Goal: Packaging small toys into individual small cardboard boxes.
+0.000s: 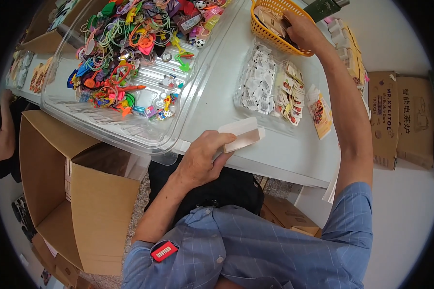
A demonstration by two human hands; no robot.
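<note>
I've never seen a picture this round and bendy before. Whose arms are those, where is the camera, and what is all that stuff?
The camera sits on a person's head and looks down, so the edges bend. Both arms are that person's own. The left hand holds a small white box at the edge of the white table. The right hand reaches into an orange basket. On the table lie a clear tray of colourful little toys and clear bags of small packets. An open cardboard box stands below.

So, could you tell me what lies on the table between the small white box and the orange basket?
In the head view, clear bags of small printed cards lie between the small white box and the orange basket.
</note>
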